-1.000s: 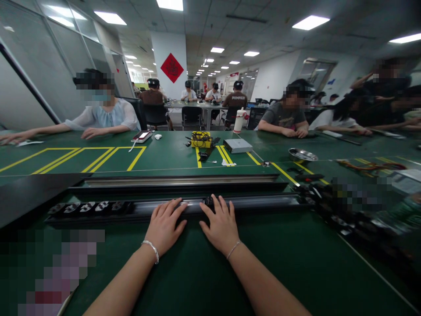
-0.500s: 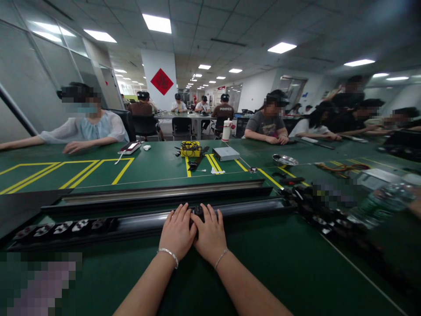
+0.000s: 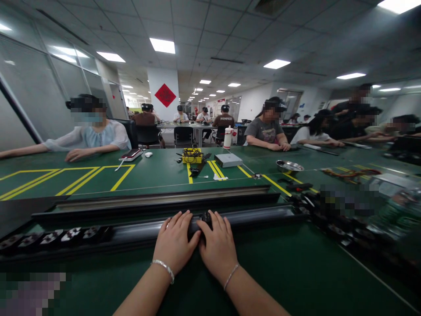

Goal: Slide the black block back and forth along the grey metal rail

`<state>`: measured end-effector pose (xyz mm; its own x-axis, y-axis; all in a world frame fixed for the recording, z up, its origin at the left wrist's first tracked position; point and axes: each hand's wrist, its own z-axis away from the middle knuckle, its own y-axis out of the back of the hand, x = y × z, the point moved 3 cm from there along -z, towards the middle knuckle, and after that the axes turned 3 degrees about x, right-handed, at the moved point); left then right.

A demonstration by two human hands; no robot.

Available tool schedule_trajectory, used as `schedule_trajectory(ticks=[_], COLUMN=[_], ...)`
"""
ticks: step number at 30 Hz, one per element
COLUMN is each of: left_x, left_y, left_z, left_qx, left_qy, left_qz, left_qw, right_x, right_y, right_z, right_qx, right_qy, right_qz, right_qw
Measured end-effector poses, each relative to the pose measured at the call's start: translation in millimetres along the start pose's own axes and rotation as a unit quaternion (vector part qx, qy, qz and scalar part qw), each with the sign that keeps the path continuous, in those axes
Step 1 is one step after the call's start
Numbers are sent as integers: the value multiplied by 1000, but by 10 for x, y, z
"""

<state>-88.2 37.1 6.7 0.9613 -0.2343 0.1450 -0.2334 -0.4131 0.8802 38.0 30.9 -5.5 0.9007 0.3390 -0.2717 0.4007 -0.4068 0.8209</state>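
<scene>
A long black metal channel lies across the table in front of me. Several black socket modules sit in a row in its left end, some with pale metal parts showing. My left hand lies over the middle of the channel, fingers stretched and resting on it, thumb apart. Beside it, my right hand is curled over a small black module in the channel, between thumb and forefinger; the hand hides most of that piece. Behind, a second black channel runs nearly parallel.
Many black parts are heaped at the right, near a plastic bottle. A metal bowl, a grey box and a yellow block wrapped in cable stand farther back. Co-workers sit across the green table.
My left hand has drawn slightly left, so a gap has opened between my thumbs. My right hand stays around the small black module. The whole view has shifted down a little.
</scene>
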Motion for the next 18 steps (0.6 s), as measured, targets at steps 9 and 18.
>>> schedule_trajectory(ticks=[9,18], left_x=[-10,-2], left_y=[-21,-12], left_z=[-1,2], left_qx=[-1,1], left_qy=[-16,-13], left_qz=[-7,-10], left_qw=[1000,1000], right_x=[-8,-18], right_y=[-1,21], right_z=[-1,-16], right_qx=[3,-4], right_qy=[-9,9], right_qz=[3,-3], right_qw=[1000,1000])
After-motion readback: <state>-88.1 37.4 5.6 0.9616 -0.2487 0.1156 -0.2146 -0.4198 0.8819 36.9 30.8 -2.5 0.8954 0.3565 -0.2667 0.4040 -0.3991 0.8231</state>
